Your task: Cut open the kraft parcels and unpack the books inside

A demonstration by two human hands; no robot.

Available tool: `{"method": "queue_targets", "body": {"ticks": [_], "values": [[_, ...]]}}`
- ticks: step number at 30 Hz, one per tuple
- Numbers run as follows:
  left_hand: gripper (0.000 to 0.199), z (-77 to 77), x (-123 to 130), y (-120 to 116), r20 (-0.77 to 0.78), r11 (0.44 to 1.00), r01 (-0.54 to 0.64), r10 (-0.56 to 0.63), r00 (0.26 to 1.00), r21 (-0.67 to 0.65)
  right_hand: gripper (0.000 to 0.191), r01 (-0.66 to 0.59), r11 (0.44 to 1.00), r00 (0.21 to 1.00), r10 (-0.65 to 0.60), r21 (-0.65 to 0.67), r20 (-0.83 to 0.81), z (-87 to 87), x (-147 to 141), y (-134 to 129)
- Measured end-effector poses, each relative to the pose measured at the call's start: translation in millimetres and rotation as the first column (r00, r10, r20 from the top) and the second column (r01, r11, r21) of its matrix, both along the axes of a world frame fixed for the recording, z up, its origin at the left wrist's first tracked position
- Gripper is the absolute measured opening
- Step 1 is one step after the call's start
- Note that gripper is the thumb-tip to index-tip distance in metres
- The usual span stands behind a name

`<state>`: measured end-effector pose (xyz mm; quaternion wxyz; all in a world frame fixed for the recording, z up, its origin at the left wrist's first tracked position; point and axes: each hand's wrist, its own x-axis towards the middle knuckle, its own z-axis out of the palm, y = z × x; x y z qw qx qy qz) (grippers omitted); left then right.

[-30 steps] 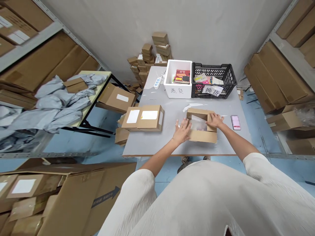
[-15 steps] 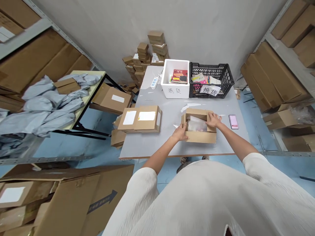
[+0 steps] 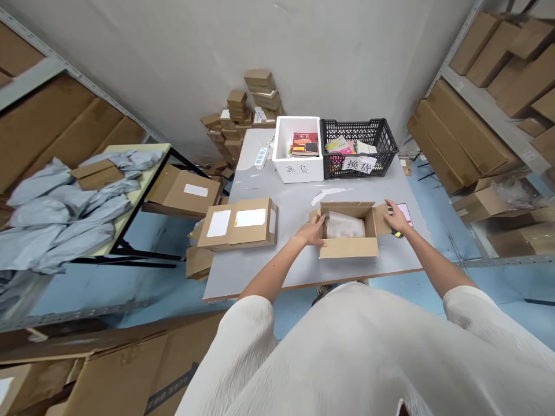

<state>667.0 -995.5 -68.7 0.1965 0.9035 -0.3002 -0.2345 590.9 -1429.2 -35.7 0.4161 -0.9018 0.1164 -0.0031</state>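
Observation:
An opened cardboard box (image 3: 349, 248) sits on the grey table in front of me, its flaps folded out. Inside lies a package in clear, cloudy plastic (image 3: 346, 226); what it holds is too blurred to name. My left hand (image 3: 311, 231) is closed over the box's left end, thumb on the outside and fingers at the rim. With my right hand (image 3: 395, 218) I grip the right end flap, which is bent outward. A phone with a pink screen (image 3: 406, 212) lies behind that hand, partly covered.
Two taped boxes with white labels (image 3: 237, 224) stand left on the table (image 3: 295, 199). At the back are a white foam bin (image 3: 299, 171) and a black crate (image 3: 381, 162) holding books. Grey parcels (image 3: 78, 202) cover a left side table. Cartons fill shelves on both sides.
My right hand has moved right and pulled the right flap outward, uncovering more of the box's inside. The left hand stays on the left end. The view has shifted slightly.

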Motion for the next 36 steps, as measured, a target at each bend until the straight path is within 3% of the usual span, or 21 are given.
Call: {"method": "queue_targets", "body": {"ticks": [5, 10, 16, 20, 23, 27, 31, 34, 36], "values": [[0.14, 8.8, 11.7, -7.2, 0.082, 0.997, 0.077, -0.074, 0.994, -0.024, 0.089, 0.111, 0.992, 0.99, -0.115, -0.052, -0.076, -19.5, -19.4, -16.7], [0.146, 7.7, 23.5, -16.0, 0.09, 0.996, 0.087, -0.084, 0.992, -0.026, 0.084, 0.119, 0.984, 0.986, -0.133, -0.133, -0.102, -29.1, -28.3, -16.6], [0.153, -7.9, 34.9, -18.0, 0.042, 0.995, 0.084, -0.082, 0.996, -0.05, 0.081, 0.044, 0.971, 0.987, -0.079, -0.234, -0.143, -21.7, -29.4, -14.7], [0.163, -7.5, 42.1, -15.4, -0.036, 0.991, 0.133, -0.133, 0.99, -0.005, 0.079, -0.047, 0.936, 0.983, -0.019, -0.35, -0.182, -7.6, -25.0, -17.9], [0.17, -1.2, 41.4, -12.5, -0.077, 0.983, 0.17, -0.165, 0.983, 0.065, 0.075, -0.187, 0.816, 0.973, 0.078, -0.548, -0.215, 11.1, -17.1, -12.9], [0.169, 3.0, 35.9, -9.3, -0.063, 0.985, 0.168, -0.165, 0.984, 0.036, 0.065, -0.395, 0.522, 0.908, 0.348, -0.756, -0.234, 38.6, 4.8, 29.2], [0.169, 0.5, 33.1, -8.8, -0.054, 0.986, 0.167, -0.166, 0.985, 0.014, 0.052, -0.66, 0.33, 0.703, 0.589, -0.675, -0.399, 47.4, 38.4, 105.9], [0.168, -0.9, 30.6, -8.1, -0.036, 0.988, 0.152, -0.152, 0.988, 0.007, 0.043, -0.764, 0.224, 0.595, 0.606, -0.605, -0.528, 37.2, 62.1, 157.1], [0.167, -1.1, 27.5, -6.8, -0.021, 0.99, 0.139, -0.139, 0.99, -0.006, 0.044, -0.8, 0.184, 0.55, 0.606, -0.571, -0.575, 25.0, 72.7, 179.8]]}}
